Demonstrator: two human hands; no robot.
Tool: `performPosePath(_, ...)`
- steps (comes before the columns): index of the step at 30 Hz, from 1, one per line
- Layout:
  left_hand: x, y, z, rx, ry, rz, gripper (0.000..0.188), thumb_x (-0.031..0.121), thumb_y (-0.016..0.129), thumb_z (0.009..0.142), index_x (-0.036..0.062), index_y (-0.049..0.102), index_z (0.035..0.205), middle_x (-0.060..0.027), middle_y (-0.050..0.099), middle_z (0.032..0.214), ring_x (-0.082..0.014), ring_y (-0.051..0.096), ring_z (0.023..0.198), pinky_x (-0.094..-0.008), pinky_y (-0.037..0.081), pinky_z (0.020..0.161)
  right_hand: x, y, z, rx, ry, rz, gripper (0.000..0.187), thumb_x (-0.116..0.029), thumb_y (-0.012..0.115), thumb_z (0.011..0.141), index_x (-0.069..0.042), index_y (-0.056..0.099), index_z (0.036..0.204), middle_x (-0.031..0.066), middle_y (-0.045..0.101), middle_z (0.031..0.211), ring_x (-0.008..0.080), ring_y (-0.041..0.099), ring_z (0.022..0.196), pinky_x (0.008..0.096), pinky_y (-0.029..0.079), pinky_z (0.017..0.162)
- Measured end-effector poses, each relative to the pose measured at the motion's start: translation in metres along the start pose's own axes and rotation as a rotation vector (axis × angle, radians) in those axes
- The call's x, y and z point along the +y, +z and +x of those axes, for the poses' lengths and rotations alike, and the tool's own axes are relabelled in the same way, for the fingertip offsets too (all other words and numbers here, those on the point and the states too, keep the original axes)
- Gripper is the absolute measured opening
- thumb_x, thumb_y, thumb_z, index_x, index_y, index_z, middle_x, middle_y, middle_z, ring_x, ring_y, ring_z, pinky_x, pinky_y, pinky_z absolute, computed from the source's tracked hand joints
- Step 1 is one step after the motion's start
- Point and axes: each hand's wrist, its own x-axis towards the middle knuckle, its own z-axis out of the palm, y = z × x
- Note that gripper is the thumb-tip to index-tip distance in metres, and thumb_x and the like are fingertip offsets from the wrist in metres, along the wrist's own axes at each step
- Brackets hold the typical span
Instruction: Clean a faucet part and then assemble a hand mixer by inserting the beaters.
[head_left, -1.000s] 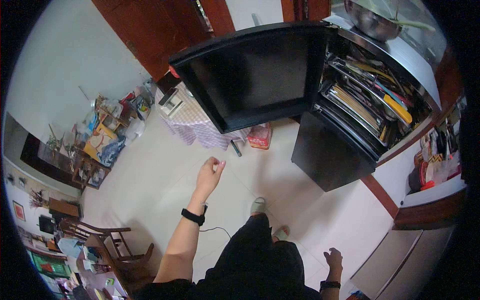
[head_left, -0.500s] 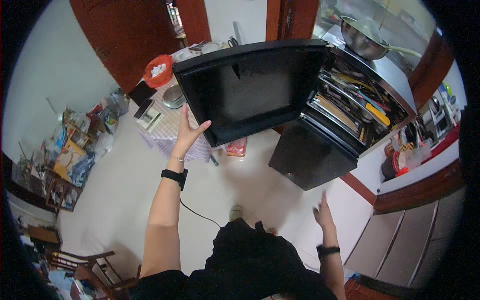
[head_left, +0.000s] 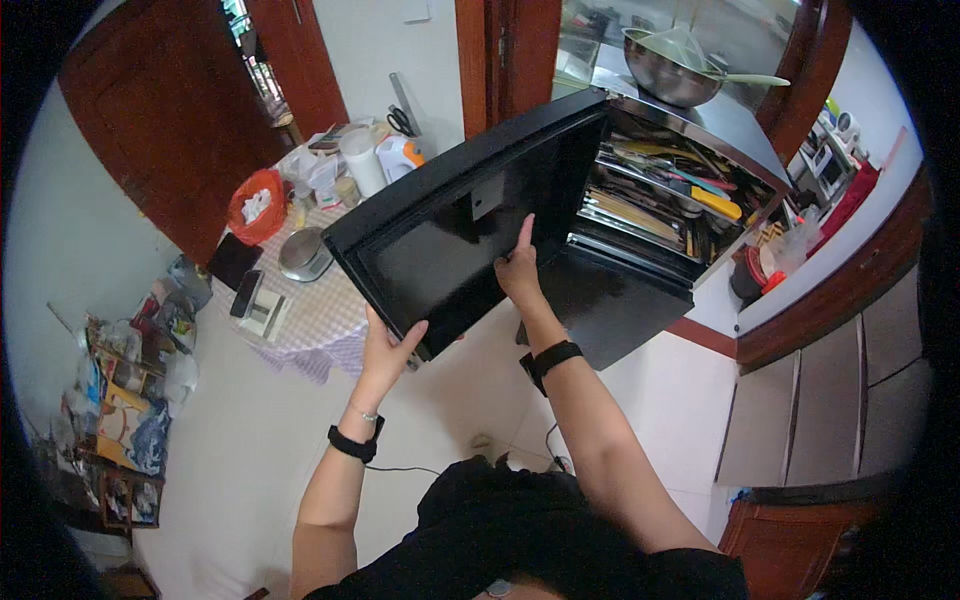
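A black cabinet door (head_left: 430,270) stands swung out from a metal cabinet (head_left: 715,125), its glossy inner face toward me. My left hand (head_left: 390,352) grips the door's near lower corner, thumb on the inner side and the other fingers partly hidden by the edge. In front of the inner face is my right hand (head_left: 522,272), index finger stretched out and the others curled. It holds nothing; whether the fingertip touches the panel I cannot tell. A small grey patch (head_left: 488,196) shows on the panel by that fingertip. Utensils (head_left: 665,195) fill the cabinet's racks.
Below the racks another black door (head_left: 620,305) juts out. A steel bowl (head_left: 670,75) with a sieve sits on the cabinet. To the left, a checkered table (head_left: 300,325) carries a red-bagged bin (head_left: 257,205), a kitchen scale (head_left: 305,255) and a phone (head_left: 246,294).
My right hand has risen from low at the right to the door's inner face. The door has come nearer to me, with my left hand at its corner. The view has shifted right.
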Motion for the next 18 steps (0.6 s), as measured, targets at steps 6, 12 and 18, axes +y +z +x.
performPosePath(6, -0.003, 0.010, -0.015, -0.021, -0.035, -0.087, 0.063, 0.009, 0.067, 0.077, 0.0008, 0.027, 0.125, -0.0123, 0.043, 0.115, -0.0217, 0.041, 0.107, -0.0296, 0.033, 0.092, -0.004, 0.013, -0.026, -0.112, 0.039, -0.033, 0.097, 0.006, 0.053, 0.071, -0.028, -0.005, 0.141, 0.0237, 0.047, 0.098, 0.0337, 0.051, 0.086, 0.0355, 0.042, 0.078)
performPosePath(12, -0.002, 0.014, -0.025, -0.068, -0.157, -0.086, 0.077, 0.008, 0.067, 0.075, -0.0003, 0.017, 0.133, -0.0165, 0.040, 0.122, -0.0247, 0.039, 0.113, -0.0303, 0.030, 0.096, 0.000, 0.002, -0.032, -0.034, -0.102, 0.118, 0.096, 0.008, 0.053, 0.071, -0.030, -0.002, 0.141, 0.0155, 0.044, 0.089, 0.0274, 0.047, 0.077, 0.0328, 0.040, 0.078)
performPosePath(18, 0.038, 0.040, -0.060, -0.109, -0.093, -0.051, 0.070, 0.004, 0.065, 0.073, -0.0040, 0.023, 0.129, -0.0191, 0.036, 0.127, -0.0276, 0.036, 0.117, -0.0312, 0.027, 0.099, 0.011, -0.035, -0.050, -0.305, -0.142, 0.277, 0.085, 0.007, 0.053, 0.072, -0.025, 0.014, 0.141, 0.0084, 0.040, 0.081, 0.0190, 0.041, 0.071, 0.0273, 0.038, 0.068)
